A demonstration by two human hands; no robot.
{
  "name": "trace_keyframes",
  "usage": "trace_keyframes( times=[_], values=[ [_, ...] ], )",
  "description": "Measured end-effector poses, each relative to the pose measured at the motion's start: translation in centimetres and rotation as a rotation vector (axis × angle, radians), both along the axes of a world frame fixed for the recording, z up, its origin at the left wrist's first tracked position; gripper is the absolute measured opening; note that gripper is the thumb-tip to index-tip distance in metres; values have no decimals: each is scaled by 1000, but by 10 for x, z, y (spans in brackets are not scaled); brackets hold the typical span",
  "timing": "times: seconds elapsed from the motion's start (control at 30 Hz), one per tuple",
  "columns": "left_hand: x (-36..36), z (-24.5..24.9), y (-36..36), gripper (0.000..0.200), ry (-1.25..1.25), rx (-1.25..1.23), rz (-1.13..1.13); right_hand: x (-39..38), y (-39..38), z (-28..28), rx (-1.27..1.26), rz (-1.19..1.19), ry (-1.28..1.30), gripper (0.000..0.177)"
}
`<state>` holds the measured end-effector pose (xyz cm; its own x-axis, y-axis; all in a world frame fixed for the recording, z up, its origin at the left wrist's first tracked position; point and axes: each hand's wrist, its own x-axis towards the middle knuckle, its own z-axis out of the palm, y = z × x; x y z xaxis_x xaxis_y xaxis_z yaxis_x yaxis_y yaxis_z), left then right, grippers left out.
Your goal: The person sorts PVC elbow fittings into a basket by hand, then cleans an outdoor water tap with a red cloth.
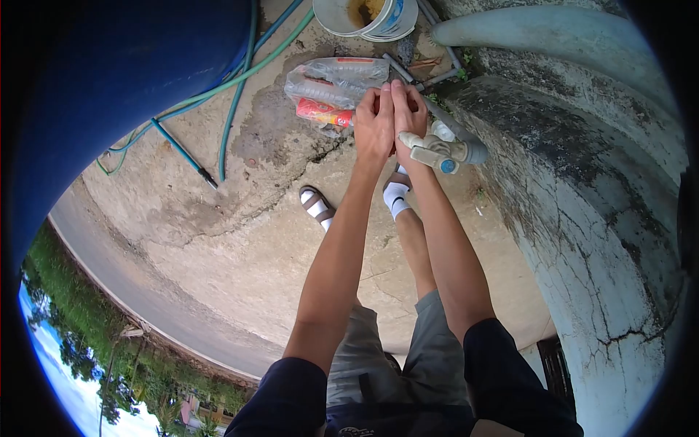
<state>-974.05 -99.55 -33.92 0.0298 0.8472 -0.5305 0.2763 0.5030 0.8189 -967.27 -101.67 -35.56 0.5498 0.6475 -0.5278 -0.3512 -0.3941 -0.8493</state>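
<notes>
My left hand [374, 125] and my right hand [410, 116] are held side by side with their inner edges touching, thumbs together and fingers curled inward. Whatever may lie between the fingers is hidden from view. Close by my right wrist is a pale tap [444, 151] with a blue dot, on a grey pipe that comes from the wall side. Beyond and to the left of my hands, clear plastic bottles [348, 71] lie on the ground. A red-and-yellow label [320, 111] shows beside them, partly behind my left hand.
A white bucket [366, 20] with brownish contents stands at the top. Green and blue hoses [231, 84] cross the concrete beside a large blue container [131, 65]. A cracked, stained wall [582, 211] curves along the right. My sandalled feet [317, 206] are below my hands.
</notes>
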Motion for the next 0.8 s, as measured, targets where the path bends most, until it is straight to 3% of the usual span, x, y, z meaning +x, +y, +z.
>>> trace_keyframes(
  times=[0.03, 0.13, 0.2, 0.27, 0.33, 0.43, 0.53, 0.63, 0.8],
  values=[
    [0, 4, 2, 39, 42, -45, -61, 0, -2, 0, -5, -54, 82, 29],
    [-1, -2, -1, 42, 139, 29, -161, 4, -13, -3, 73, 122, -98, 31],
    [0, -5, -2, 42, 161, 125, -174, 9, -17, -10, 202, 324, -726, 31],
    [1, -8, -1, 42, 206, 166, -196, 10, -13, -8, 146, 215, -572, 30],
    [4, -12, 0, 41, 276, 146, -226, 5, -5, 2, -97, -188, 375, 30],
    [10, 18, 7, 35, 56, 16, -53, 3, -6, -4, -55, -257, 288, 36],
    [10, -10, -1, 34, -191, 65, 271, -2, -13, 15, -50, -203, 317, 47],
    [1, -6, -5, 33, -86, 36, 180, -9, -18, 24, -246, -23, 237, 55],
    [-7, -1, -8, 48, -5, -94, 158, -18, -17, 13, -196, 107, 42, 52]
  ],
)
